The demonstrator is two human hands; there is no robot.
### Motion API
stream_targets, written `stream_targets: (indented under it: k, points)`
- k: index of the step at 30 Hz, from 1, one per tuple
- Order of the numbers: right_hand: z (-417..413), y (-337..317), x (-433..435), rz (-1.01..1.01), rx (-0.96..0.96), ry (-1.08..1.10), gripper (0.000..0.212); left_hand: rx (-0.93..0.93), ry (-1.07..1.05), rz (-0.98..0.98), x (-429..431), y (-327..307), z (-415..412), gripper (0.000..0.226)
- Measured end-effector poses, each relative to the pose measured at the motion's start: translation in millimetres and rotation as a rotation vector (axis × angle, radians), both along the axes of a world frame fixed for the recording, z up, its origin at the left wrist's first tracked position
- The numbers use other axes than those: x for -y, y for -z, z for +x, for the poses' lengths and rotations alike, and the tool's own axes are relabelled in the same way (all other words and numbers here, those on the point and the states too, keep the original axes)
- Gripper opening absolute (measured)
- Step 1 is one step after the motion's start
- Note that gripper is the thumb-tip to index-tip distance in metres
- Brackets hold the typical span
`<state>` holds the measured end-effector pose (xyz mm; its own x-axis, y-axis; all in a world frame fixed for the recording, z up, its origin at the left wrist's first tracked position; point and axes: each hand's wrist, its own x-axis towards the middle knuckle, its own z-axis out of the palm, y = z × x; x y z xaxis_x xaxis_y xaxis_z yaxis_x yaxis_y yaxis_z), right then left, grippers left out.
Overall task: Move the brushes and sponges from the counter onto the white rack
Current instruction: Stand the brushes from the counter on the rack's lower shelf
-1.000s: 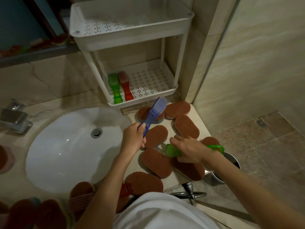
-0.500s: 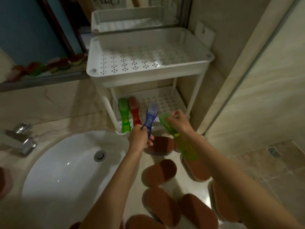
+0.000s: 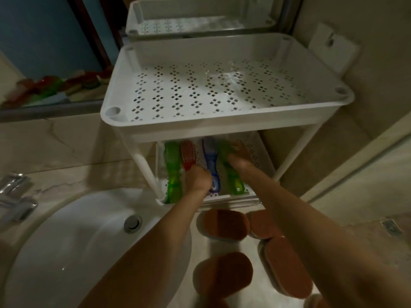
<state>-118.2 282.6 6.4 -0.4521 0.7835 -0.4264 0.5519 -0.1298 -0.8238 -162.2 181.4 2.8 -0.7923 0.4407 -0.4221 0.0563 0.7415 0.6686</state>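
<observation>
On lower shelf (image 3: 255,156) of white rack (image 3: 222,127): four brushes side by side, handles toward the near edge. Left to right: left green brush (image 3: 173,172), red brush (image 3: 188,154), blue brush (image 3: 210,156), right green brush (image 3: 233,181). Left hand (image 3: 198,177) is clenched round the blue brush handle near its near end, with the brush lying on the shelf just beside the red one. Right hand (image 3: 239,157) grasps the far head part of the right green brush, fingers curled over it; its handle lies on the shelf pointing to the near rim. Frame is blurry there, so exact finger contact is hard to tell. Rack's upper tray holds nothing. Brown sponges lie on the desk (image 3: 200,245) near the rack: one (image 3: 223,223) just below the rack, another (image 3: 262,225) beside it on the right, one (image 3: 287,265) further near-right, one (image 3: 222,272) nearest. White sink (image 3: 77,252) with drain (image 3: 132,222) at left, faucet (image 3: 13,196) at far left edge.
</observation>
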Motion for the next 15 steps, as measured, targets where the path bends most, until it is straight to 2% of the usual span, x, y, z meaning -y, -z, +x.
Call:
stream_targets:
  k: [3, 7, 10, 15]
  points:
    - [-6, 8, -4, 0.032, -0.015, -0.016, 0.039, -0.115, 0.109, -0.083, -2, 8, -7, 0.027]
    - [-2, 16, -4, 0.206, 0.090, -0.142, 0.049, -0.263, 0.229, -0.147, -1, 16, -5, 0.029]
    - [1, 20, -4, 0.300, 0.191, -0.181, 0.038, -0.311, 0.293, -0.151, -1, 20, -4, 0.028]
    - [7, 30, -5, 0.350, 0.339, -0.231, 0.026, -0.319, 0.280, -0.152, -1, 26, -7, 0.026]
